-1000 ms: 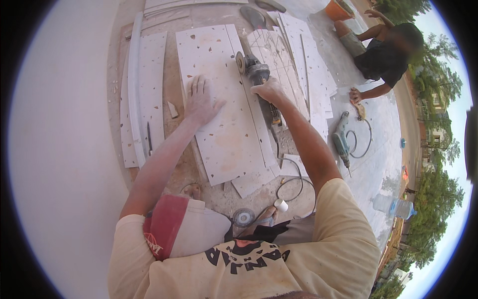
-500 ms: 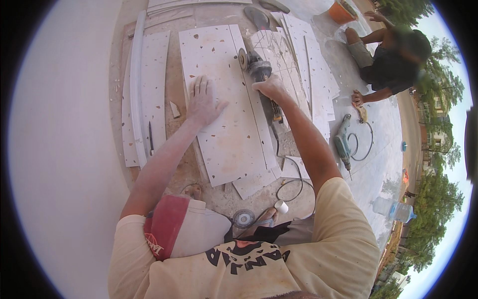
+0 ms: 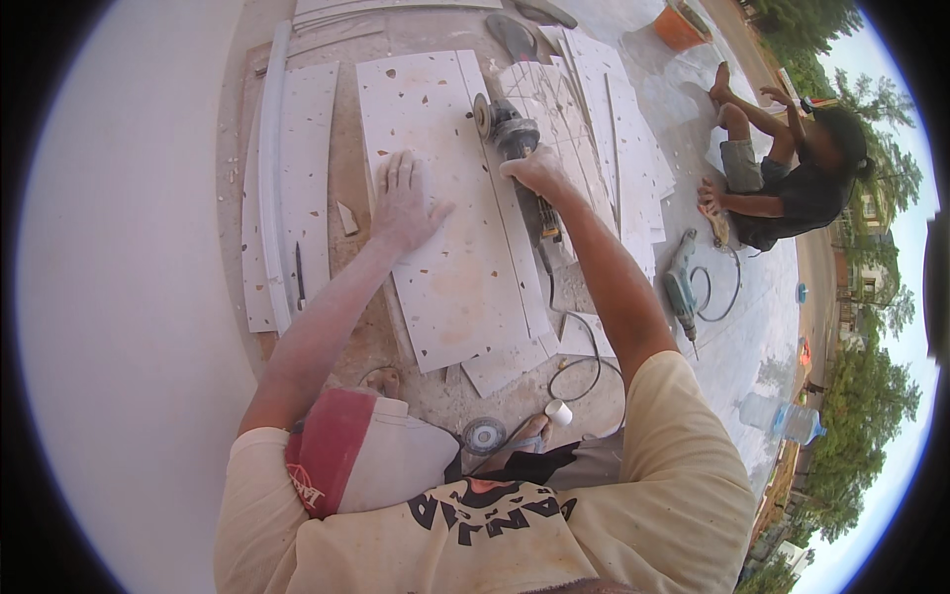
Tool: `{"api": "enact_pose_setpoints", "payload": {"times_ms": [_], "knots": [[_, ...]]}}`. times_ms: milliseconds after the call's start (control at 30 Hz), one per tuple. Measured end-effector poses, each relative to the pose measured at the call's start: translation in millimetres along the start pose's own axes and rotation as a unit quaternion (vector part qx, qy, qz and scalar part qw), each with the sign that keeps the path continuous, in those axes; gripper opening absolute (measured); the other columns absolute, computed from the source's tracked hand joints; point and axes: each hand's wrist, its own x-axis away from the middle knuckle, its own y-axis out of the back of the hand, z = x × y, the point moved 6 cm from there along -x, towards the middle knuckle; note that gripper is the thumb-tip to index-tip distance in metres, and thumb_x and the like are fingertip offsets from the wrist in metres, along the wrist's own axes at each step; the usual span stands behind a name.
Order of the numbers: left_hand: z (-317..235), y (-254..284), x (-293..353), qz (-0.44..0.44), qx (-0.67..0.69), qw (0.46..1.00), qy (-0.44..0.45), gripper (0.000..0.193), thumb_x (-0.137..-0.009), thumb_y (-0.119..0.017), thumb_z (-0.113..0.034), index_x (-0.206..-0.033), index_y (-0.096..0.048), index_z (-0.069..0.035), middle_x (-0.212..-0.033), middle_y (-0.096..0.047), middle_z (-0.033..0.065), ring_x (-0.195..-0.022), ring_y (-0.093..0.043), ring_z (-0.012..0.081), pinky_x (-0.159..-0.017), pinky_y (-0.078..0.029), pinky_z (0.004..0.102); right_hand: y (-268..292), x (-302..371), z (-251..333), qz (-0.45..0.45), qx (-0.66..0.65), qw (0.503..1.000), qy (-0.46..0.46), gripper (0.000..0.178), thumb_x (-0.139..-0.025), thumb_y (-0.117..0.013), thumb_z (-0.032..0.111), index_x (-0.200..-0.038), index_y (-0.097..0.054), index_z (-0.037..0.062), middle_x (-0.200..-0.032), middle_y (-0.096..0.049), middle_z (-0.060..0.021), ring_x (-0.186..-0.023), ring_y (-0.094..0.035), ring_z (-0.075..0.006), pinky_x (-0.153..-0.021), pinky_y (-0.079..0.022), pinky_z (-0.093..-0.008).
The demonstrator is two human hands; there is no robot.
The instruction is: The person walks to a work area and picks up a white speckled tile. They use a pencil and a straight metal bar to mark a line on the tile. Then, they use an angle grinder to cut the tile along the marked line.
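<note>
A white speckled tile [image 3: 445, 267] with brown flecks lies in front of me, a dark straight line running along its right side. Flat on its left part rests my left hand [image 3: 404, 206], dusty, fingers stretched out. My right hand [image 3: 539, 173] is wrapped round the body of an angle grinder [image 3: 516, 134]. The grinder's disc [image 3: 482, 116] stands on edge at the upper end of the dark line; whether it touches the tile I cannot tell. A power cord trails from the tool's rear toward me.
More tiles lie left [image 3: 312, 168] and right [image 3: 623, 139], with a metal straightedge [image 3: 272, 178] and pencil [image 3: 300, 272] at left. A drill [image 3: 682, 282], spare disc [image 3: 485, 435], white cup [image 3: 558, 412], orange bucket [image 3: 681, 27] and water bottle [image 3: 782, 418] stand around. A co-worker [image 3: 792, 168] sits at right.
The co-worker at right has shifted back and away, drawing the raised hand in. My hands, the grinder and the tile show hardly any movement.
</note>
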Motion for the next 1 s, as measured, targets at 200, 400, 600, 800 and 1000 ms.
{"api": "enact_pose_setpoints", "payload": {"times_ms": [200,400,600,800,1000], "knots": [[0,0,0,-0.004,-0.002,1.000,-0.002,0.091,-0.090,-0.062,-0.054,-0.146,-0.033,0.012,-0.156,-0.030,0.0263,-0.151,-0.017,0.0392,-0.126,-0.010,0.0493,1,-6,7,-0.010,0.013,1.000,0.006,0.054,-0.058,-0.082,0.031,-0.092,-0.071,-0.0100,-0.086,-0.073,-0.0208,-0.079,-0.073,-0.0290,-0.070,-0.058,-0.0376],[0,3,0,-0.002,0.003,1.000,0.000,0.091,-0.090,-0.063,-0.054,-0.146,-0.034,0.012,-0.156,-0.030,0.0263,-0.151,-0.017,0.0394,-0.126,-0.010,0.0494,3,-13,15,-0.010,0.004,1.000,0.002,0.055,-0.058,-0.082,0.030,-0.095,-0.071,-0.0099,-0.087,-0.073,-0.0204,-0.079,-0.073,-0.0285,-0.070,-0.058,-0.0372],[1,1,0,-0.015,0.016,1.000,-0.003,0.091,-0.090,-0.064,-0.053,-0.146,-0.034,0.012,-0.156,-0.030,0.0260,-0.151,-0.017,0.0395,-0.126,-0.011,0.0499,-11,-24,-2,0.000,0.009,1.000,-0.019,0.055,-0.059,-0.081,0.027,-0.097,-0.070,-0.0099,-0.090,-0.073,-0.0190,-0.077,-0.072,-0.0269,-0.070,-0.059,-0.0367],[0,1,-1,0.001,0.022,1.000,-0.007,0.090,-0.090,-0.063,-0.053,-0.146,-0.034,0.012,-0.156,-0.028,0.0260,-0.151,-0.016,0.0388,-0.126,-0.010,0.0501,-15,-22,-13,0.008,-0.057,0.998,-0.022,0.057,-0.061,-0.082,0.024,-0.102,-0.065,-0.0116,-0.087,-0.071,-0.0192,-0.071,-0.071,-0.0264,-0.063,-0.058,-0.0368],[-1,-3,-4,0.019,0.011,1.000,0.001,0.091,-0.090,-0.063,-0.054,-0.146,-0.033,0.011,-0.157,-0.027,0.0259,-0.152,-0.013,0.0381,-0.125,-0.008,0.0518,-6,-8,-25,0.050,-0.084,0.995,-0.036,0.057,-0.061,-0.081,0.024,-0.102,-0.065,-0.0118,-0.087,-0.071,-0.0188,-0.071,-0.070,-0.0252,-0.062,-0.057,-0.0363]]}}
